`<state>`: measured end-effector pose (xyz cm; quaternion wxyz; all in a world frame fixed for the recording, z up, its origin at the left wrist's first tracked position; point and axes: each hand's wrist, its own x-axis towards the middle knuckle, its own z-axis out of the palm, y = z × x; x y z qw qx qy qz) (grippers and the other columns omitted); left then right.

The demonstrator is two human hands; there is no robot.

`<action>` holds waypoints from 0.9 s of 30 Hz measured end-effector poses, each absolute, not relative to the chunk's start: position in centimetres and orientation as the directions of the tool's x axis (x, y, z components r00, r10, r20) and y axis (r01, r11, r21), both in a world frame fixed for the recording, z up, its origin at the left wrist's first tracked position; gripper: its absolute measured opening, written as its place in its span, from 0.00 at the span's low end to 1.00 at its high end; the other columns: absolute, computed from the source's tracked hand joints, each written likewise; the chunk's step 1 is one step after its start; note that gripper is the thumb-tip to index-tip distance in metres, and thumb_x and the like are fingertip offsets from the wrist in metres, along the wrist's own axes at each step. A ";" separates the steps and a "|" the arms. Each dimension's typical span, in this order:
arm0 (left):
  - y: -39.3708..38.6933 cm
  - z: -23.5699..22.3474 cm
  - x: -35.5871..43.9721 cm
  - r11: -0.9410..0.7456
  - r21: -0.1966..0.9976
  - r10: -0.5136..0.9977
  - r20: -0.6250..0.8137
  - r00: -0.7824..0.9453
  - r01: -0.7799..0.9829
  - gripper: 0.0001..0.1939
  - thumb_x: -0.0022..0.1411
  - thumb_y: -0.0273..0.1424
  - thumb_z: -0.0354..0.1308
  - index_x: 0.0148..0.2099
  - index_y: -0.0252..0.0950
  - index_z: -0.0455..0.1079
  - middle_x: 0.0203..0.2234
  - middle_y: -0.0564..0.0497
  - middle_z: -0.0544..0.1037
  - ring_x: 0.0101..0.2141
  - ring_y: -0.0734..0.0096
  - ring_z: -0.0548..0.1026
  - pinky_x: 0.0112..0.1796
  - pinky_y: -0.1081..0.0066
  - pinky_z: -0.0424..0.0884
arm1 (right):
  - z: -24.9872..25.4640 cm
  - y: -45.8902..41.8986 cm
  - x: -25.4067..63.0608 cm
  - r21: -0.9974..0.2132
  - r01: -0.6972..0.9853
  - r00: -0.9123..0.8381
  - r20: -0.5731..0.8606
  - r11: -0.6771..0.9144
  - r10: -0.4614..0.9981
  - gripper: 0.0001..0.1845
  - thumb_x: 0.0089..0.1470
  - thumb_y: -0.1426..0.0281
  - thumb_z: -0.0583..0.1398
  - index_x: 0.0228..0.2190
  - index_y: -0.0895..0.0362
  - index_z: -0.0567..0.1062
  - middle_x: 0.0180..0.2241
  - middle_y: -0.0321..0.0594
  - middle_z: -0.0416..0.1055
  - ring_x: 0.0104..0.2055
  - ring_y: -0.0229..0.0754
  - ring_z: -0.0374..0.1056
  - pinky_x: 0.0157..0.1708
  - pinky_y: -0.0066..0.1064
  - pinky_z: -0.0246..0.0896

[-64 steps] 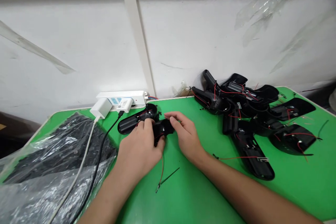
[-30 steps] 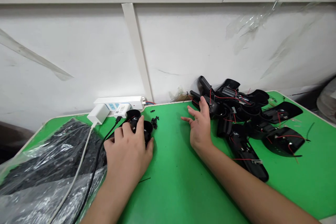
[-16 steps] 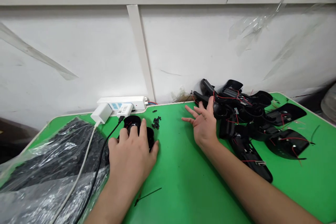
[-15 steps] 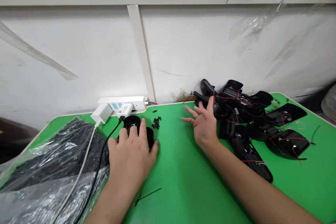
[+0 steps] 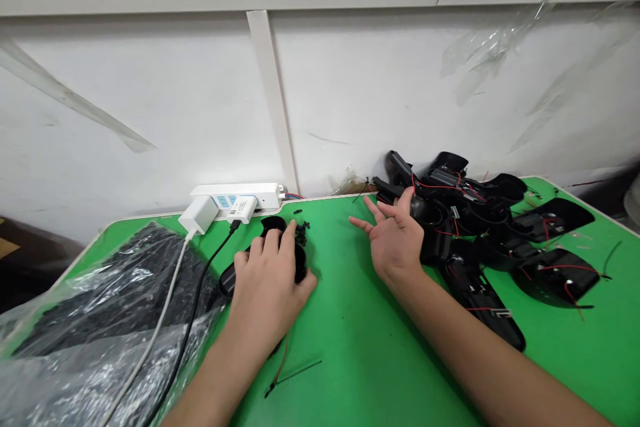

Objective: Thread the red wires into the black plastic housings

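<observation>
My left hand [image 5: 270, 267] is closed over black casings [image 5: 301, 263], fingers lying across them and thumb along their right side; how firmly I press, my own knuckles hide. These casings sit on the green desk [image 5: 360, 360], left of its middle and short of the far edge. A reddish wire [image 5: 285, 357] comes out below my palm, ending in a dark tip beside a thin black strand [image 5: 300, 371].

Just past my index finger lies a cluster of small black pieces [image 5: 302, 233].

My right hand [image 5: 397, 243] grips nothing; its fingers are spread beside a heap of black housings [image 5: 465, 207], and I cannot tell whether they touch it. The heap, threaded with red wires, runs along the far edge toward the far right corner.

Near the far left corner stands a white power strip [image 5: 270, 195] with two white chargers [image 5: 199, 213] plugged in. A clear plastic bag [image 5: 125, 293] of dark bits covers the left edge, with a white cable [image 5: 167, 307] and a black cable [image 5: 193, 320] across it.
</observation>
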<state>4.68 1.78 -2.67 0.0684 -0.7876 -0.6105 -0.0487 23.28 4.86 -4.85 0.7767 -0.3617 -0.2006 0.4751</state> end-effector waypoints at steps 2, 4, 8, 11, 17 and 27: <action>1.5 -2.4 5.0 -0.264 -0.027 0.940 0.219 0.263 0.964 0.34 0.66 0.37 0.51 0.71 0.33 0.55 0.53 0.39 0.72 0.50 0.48 0.69 0.46 0.54 0.64 | -4.8 4.7 23.2 -0.762 -0.576 0.479 -0.021 0.296 0.877 0.56 0.49 0.69 0.59 0.71 0.35 0.37 0.73 0.20 0.17 0.70 0.53 0.54 0.47 0.43 0.76; 1.1 -1.8 5.2 -0.277 0.025 0.923 0.286 0.259 0.961 0.33 0.67 0.38 0.52 0.70 0.35 0.55 0.51 0.39 0.71 0.50 0.49 0.69 0.46 0.55 0.65 | -4.9 4.6 23.0 -0.773 -0.559 0.487 -0.011 0.301 0.873 0.53 0.50 0.69 0.58 0.71 0.36 0.40 0.73 0.20 0.16 0.70 0.52 0.53 0.51 0.45 0.74; 0.1 1.3 5.0 -0.209 0.035 0.884 0.434 0.173 0.977 0.35 0.66 0.42 0.53 0.71 0.36 0.53 0.51 0.38 0.70 0.51 0.46 0.69 0.48 0.52 0.67 | -5.1 4.3 22.8 -0.804 -0.508 0.495 0.021 0.309 0.869 0.50 0.51 0.67 0.58 0.71 0.36 0.44 0.73 0.24 0.20 0.70 0.51 0.52 0.55 0.48 0.69; 0.0 4.6 3.7 -0.087 -0.052 0.878 0.468 0.101 0.995 0.37 0.65 0.45 0.53 0.71 0.36 0.52 0.51 0.37 0.70 0.52 0.41 0.70 0.49 0.46 0.69 | -5.4 4.0 22.5 -0.802 -0.500 0.515 0.026 0.326 0.857 0.50 0.49 0.66 0.60 0.70 0.35 0.49 0.74 0.27 0.28 0.68 0.52 0.55 0.56 0.50 0.67; 3.0 7.3 -3.1 0.172 -0.248 0.916 0.396 -0.062 0.953 0.38 0.65 0.52 0.51 0.68 0.32 0.57 0.54 0.35 0.69 0.54 0.32 0.69 0.50 0.36 0.68 | -5.9 2.9 21.4 -0.844 -0.400 0.514 0.117 0.358 0.850 0.47 0.52 0.63 0.60 0.70 0.39 0.52 0.71 0.35 0.38 0.65 0.50 0.57 0.55 0.44 0.66; 4.9 1.4 -12.5 0.192 -0.166 0.971 0.172 -0.163 0.967 0.35 0.70 0.53 0.40 0.67 0.34 0.61 0.48 0.41 0.75 0.53 0.28 0.70 0.44 0.35 0.66 | -5.8 0.9 19.7 -0.905 -0.048 0.454 0.357 0.422 0.817 0.29 0.62 0.62 0.57 0.63 0.48 0.69 0.52 0.42 0.64 0.49 0.42 0.64 0.47 0.36 0.64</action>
